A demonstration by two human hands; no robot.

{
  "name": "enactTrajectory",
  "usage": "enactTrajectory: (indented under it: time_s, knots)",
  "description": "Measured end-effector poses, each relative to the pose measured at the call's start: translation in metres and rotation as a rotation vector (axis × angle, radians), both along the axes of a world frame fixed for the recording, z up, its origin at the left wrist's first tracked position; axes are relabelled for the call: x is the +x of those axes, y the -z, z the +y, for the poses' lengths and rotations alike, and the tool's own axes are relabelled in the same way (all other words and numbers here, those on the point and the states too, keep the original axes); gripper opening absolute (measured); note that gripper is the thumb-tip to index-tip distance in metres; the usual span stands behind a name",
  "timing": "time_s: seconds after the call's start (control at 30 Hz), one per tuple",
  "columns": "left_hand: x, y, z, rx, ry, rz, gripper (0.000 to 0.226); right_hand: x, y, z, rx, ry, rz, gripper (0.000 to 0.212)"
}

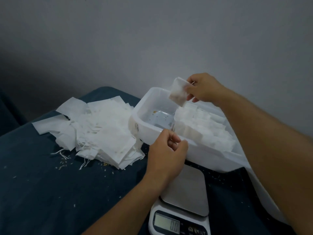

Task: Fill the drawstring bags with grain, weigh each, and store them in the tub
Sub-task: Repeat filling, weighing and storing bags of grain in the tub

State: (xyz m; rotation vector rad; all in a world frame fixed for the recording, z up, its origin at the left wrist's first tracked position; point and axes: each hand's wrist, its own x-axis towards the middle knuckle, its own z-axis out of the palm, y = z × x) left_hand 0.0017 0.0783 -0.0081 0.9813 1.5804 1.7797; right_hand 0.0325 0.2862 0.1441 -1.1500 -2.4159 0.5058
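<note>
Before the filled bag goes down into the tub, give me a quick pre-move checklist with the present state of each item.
1. Filled bag held by right hand: ok.
2. Bag above the tub: ok.
3. Open space left in the tub beside the stored bags: ok.
4. Bag mouth drawn shut: cannot tell.
5. Scale platform bare, display at zero: ok.
6. Left hand out of the drop path: ok; it is at the tub's near rim, what it pinches cannot be told.
</note>
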Motion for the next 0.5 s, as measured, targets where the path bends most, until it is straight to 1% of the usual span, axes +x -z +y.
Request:
enactTrajectory:
  time_s: [0.1,0.23,0.27,0.33,0.37,0.4,0.5]
  knots:
    - [-0.001,0.001,0.001,-0.012,0.005,-0.057,0.013,-0.030,0.032,0.031,-0.058,0.059,-0.020,0.013]
    - [0.001,0.001,0.001,-0.018,0.024,-0.102,0.011,-0.057,0.062,0.060,-0.118,0.127,-0.080,0.023]
    - [0.003,0.001,0.000,-0.016,0.033,-0.106,0.011,-0.062,0.067,0.065,-0.126,0.131,-0.115,0.020]
    - [0.005,0.001,0.000,-0.019,0.053,-0.115,0.012,-0.067,0.074,0.075,-0.119,0.135,-0.207,0.008]
    - [0.006,0.001,0.000,-0.026,0.060,-0.119,0.013,-0.068,0.076,0.079,-0.110,0.148,-0.256,0.011]
    - [0.007,0.001,0.000,-0.032,0.063,-0.124,0.013,-0.069,0.078,0.083,-0.113,0.167,-0.294,0.020]
    - [0.009,0.002,0.000,-0.041,0.079,-0.136,0.014,-0.071,0.082,0.090,-0.115,0.252,-0.334,0.034]
